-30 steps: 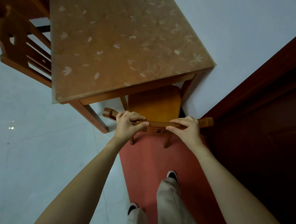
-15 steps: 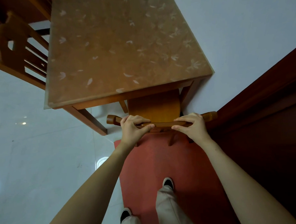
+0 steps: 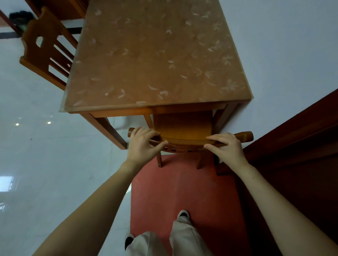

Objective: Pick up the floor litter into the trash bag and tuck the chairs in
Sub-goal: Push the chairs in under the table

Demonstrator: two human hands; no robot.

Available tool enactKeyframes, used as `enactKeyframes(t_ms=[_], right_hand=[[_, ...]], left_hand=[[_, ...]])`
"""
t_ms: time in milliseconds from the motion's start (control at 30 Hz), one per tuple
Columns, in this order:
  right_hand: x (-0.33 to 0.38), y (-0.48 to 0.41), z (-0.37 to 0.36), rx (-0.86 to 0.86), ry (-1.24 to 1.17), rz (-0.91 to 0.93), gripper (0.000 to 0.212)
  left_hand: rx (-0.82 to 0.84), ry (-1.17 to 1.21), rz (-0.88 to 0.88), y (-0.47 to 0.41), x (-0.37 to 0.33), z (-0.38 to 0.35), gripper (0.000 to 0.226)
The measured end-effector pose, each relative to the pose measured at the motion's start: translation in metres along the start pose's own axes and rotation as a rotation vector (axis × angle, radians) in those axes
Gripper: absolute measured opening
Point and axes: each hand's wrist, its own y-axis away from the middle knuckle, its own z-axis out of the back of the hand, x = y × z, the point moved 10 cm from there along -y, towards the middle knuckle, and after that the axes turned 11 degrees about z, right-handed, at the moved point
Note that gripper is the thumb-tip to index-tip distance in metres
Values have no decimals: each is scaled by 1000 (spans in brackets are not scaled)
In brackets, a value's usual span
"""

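Note:
A wooden chair (image 3: pixel 183 125) stands at the near end of the table (image 3: pixel 154 57), most of its seat under the tabletop. My left hand (image 3: pixel 144 146) grips the left part of the chair's curved top rail. My right hand (image 3: pixel 225 147) rests on the right part of the rail, fingers loosely curled over it. A second wooden chair (image 3: pixel 44 48) stands tucked against the table's left side. No litter or trash bag shows in this view.
A red mat (image 3: pixel 184 194) lies under the chair's back legs and my feet. A dark wooden door or cabinet (image 3: pixel 299 152) stands close on the right. A white wall (image 3: pixel 288 47) runs beside the table. Glossy white floor tiles (image 3: pixel 41 170) spread to the left.
The chair has slid forward under the table, so less of its seat shows. Both hands stayed on the rail; the fingers of my right hand have loosened.

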Motion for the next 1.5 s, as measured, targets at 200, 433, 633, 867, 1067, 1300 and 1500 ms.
enactKeyframes(t_ms=[200,433,633,867,1067,1300,1500], right_hand=[[-30,0,39,1,230,85,21],[-42,-8,56,-86,31,29,11],[-69,-1,59,-313,-159,-151,9],[-82,-10,55,-323,-130,-149,25],[-93,-26,58,-261,-108,-137,31],[-118,-60,79,-178,-90,-154,27],[-110,-57,81,-120,25,-153,23]], left_hand=[[-14,165,186,-5,42,20,33],[-51,682,568,-5,75,11,28],[-86,782,672,-9,85,0,27],[-132,713,654,-11,84,1,28],[-148,717,663,-15,77,-6,26],[-169,740,683,-24,60,-19,30],[-99,606,671,-27,53,-16,30]])
